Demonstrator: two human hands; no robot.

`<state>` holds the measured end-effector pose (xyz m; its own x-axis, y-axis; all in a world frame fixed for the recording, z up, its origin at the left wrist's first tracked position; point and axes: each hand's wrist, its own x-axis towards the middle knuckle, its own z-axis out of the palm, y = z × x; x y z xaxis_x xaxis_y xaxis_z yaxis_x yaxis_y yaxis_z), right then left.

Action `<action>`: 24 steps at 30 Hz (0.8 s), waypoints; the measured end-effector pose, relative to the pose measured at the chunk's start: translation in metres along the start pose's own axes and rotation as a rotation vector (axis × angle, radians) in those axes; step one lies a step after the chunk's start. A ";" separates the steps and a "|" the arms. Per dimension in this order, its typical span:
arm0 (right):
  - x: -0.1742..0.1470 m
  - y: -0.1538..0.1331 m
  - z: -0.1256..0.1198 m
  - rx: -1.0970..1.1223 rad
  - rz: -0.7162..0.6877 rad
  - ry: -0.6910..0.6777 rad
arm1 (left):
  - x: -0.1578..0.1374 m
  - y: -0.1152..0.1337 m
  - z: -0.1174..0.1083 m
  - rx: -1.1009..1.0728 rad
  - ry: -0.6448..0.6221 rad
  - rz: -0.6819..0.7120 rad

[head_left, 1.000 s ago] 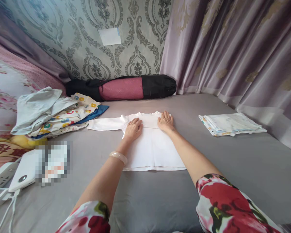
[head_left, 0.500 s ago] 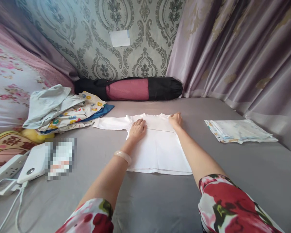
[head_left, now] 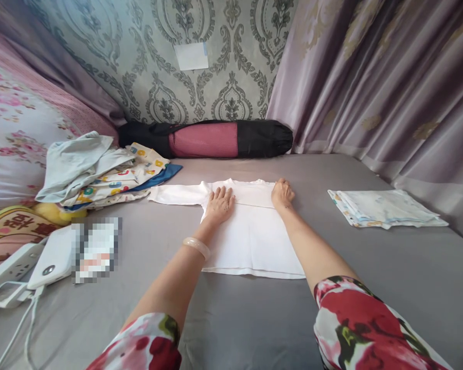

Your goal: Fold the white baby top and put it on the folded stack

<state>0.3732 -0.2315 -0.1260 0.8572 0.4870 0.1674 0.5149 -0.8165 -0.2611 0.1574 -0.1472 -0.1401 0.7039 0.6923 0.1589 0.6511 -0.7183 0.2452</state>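
A small white long-sleeved shirt [head_left: 250,241] lies flat on the grey bed sheet [head_left: 254,318]. Its right sleeve is folded across the chest; its left sleeve stretches out to the left. My left hand [head_left: 219,202] rests flat on the shirt's upper left part, fingers spread. My right hand [head_left: 282,194] sits at the shirt's upper right corner, fingers curled on the folded edge; whether it pinches the cloth I cannot tell. A pale bangle circles my left wrist.
A heap of unfolded clothes [head_left: 100,172] lies at the left. A folded garment [head_left: 386,208] lies at the right by the curtain [head_left: 389,87]. A black and pink rolled bag [head_left: 212,139] lies along the wall. A white power strip and charger [head_left: 27,267] sit near left.
My right hand slid from the middle of the shirt's folded sleeve out to its right corner and curled its fingers. My left hand stayed pressed in place.
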 end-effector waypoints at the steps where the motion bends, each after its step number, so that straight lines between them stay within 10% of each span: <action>1: 0.000 0.001 -0.001 -0.015 -0.006 0.010 | 0.000 0.000 0.000 -0.010 0.029 -0.007; 10: -0.032 -0.022 -0.005 -0.047 -0.346 -0.092 | -0.001 -0.002 0.003 0.009 0.109 0.030; 24: -0.038 -0.030 0.007 -0.032 -0.287 -0.285 | 0.007 -0.002 0.006 -0.016 -0.097 -0.007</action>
<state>0.3249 -0.2230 -0.1310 0.6496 0.7591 -0.0424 0.7367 -0.6422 -0.2119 0.1625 -0.1412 -0.1453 0.7241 0.6868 0.0635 0.6520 -0.7116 0.2618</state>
